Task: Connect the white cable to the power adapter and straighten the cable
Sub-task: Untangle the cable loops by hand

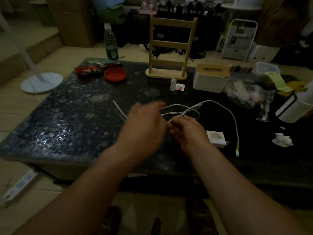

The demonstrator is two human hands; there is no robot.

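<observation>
Both hands meet over the middle of the dark table (55, 126). Left hand (145, 122) is blurry, fingers curled near the cable (218, 103); can't tell if it grips. Right hand (188, 131) pinches a bit of the cable. Cable lies in loose loops w/ one end near right. Adapter (216, 139) sits just right of the right hand, not plugged in.
</observation>
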